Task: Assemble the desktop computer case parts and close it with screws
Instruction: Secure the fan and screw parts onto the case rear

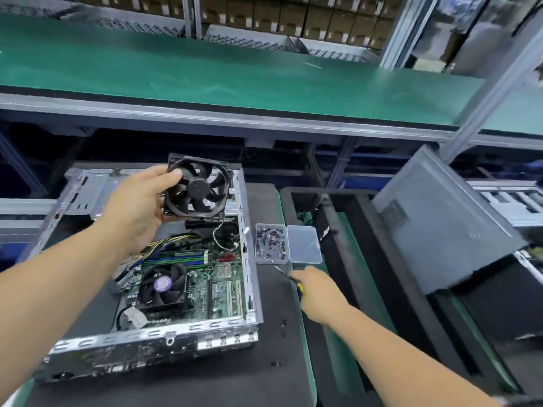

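stage: early, open case (152,289) still lidless | left hand (138,207) gripping fan (197,188) above case, unmounted | right hand (318,292) right of case, seemingly closing on screwdriver (289,277) | screw box (271,244) untouched | cover panel (440,218) waiting far right

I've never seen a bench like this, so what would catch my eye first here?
Probably the black fan the left hand holds up above the open computer case, whose green circuit board lies bare below. To the right, the right hand grips a screwdriver just in front of a small clear box of screws.
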